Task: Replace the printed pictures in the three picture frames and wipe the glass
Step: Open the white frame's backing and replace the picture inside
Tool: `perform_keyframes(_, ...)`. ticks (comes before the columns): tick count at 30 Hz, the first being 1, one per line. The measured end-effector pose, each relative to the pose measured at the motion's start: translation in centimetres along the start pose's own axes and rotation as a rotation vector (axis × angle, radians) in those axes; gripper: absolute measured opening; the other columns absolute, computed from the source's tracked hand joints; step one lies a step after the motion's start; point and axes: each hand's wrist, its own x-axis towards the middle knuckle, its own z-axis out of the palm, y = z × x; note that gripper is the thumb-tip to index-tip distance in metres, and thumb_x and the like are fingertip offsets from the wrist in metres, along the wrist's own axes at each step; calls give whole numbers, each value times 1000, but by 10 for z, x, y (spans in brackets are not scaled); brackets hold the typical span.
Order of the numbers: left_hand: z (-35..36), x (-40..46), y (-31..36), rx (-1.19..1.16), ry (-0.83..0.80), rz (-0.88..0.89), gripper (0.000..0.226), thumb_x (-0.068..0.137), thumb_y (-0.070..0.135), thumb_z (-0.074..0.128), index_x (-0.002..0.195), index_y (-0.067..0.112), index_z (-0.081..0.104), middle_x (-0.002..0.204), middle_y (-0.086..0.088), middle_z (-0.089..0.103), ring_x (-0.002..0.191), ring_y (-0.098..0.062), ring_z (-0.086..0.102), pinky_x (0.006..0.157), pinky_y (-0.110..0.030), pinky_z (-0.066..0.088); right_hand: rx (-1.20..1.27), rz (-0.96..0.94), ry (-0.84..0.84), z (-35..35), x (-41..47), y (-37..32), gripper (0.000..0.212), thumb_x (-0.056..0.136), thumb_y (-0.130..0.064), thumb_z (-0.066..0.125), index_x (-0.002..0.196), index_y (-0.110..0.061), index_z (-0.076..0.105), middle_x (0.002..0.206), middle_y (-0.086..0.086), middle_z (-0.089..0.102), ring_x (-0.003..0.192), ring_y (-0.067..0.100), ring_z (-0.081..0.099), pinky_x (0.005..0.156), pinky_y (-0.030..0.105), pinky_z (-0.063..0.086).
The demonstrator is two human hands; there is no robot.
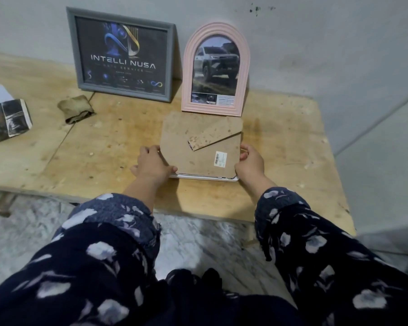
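Observation:
A white picture frame [205, 178] lies face down near the table's front edge, its brown backing board [198, 147] with a folded stand on top. My left hand [151, 164] grips the board's left side and my right hand [250, 161] grips its right side. Behind it, an arched pink frame [216, 69] with a truck picture stands upright. A grey frame [123, 55] with a dark logo print leans against the wall at the back left. A crumpled brownish cloth [76, 108] lies in front of the grey frame.
The worn wooden table [292, 149] stands against a grey wall. Printed pictures [8, 118] are stacked at the left edge. A marbled floor shows below the table's front edge, between my patterned sleeves.

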Motion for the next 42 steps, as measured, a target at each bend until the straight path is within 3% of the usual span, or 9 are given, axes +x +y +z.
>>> perform_keyframes(5,2,-3,-5,78,-8,25,76,78,38,77,141,18,40,140,-6,35,130,-28,38,106,-46,26,-42,-12,-25,1,-1,3,54,82,3,56,131,-18,50,98,1,58,89,19,58,82,37,54)
perform_keyframes(8,2,-4,-8,102,-27,53,75,81,40,73,143,16,38,140,-7,33,130,-28,36,105,-47,33,-84,-34,-36,2,-1,5,56,82,3,56,134,-15,49,109,4,56,91,17,56,77,30,50)
perform_keyframes(14,3,-3,-10,96,-118,90,68,86,40,68,141,12,39,136,-9,32,124,-32,41,103,-48,40,-218,-29,-103,2,0,5,54,89,1,51,141,-13,45,133,10,42,114,28,53,96,27,43)
perform_keyframes(21,-1,-3,-9,352,-138,168,60,93,48,54,139,13,36,135,-6,31,123,-30,39,92,-46,43,-431,-115,-143,-1,2,4,53,92,5,40,142,-10,44,137,12,37,119,29,48,96,24,37)
perform_keyframes(24,-4,-3,-6,498,-129,190,59,94,52,49,138,15,38,135,-3,32,123,-27,38,87,-44,41,-587,-190,-177,-4,1,-1,44,92,3,39,134,-5,51,130,14,38,110,30,50,86,24,37)
perform_keyframes(31,-20,7,12,821,-165,295,64,88,64,47,136,23,41,133,0,40,121,-24,39,84,-39,40,-716,-239,-237,-16,15,-8,38,86,-10,64,124,-9,58,129,5,43,119,30,41,101,40,42)
perform_keyframes(36,-29,10,25,977,-190,358,48,95,39,50,138,22,39,132,-1,41,122,-23,37,82,-36,38,-760,-286,-313,-23,21,-16,36,78,-17,74,108,-14,55,124,5,53,117,27,46,95,41,45)
perform_keyframes(39,-31,9,34,1022,-207,366,47,92,30,50,137,20,39,133,-2,41,123,-23,37,86,-36,39,-820,-294,-330,-27,23,-19,35,79,-24,75,101,-21,47,135,4,50,134,27,34,101,42,38)
perform_keyframes(42,-30,8,44,1071,-240,375,47,92,26,49,138,16,40,136,-4,42,126,-23,36,91,-37,37,-893,-332,-338,-28,23,-21,37,81,-26,72,108,-21,48,130,3,54,131,27,38,101,40,34)
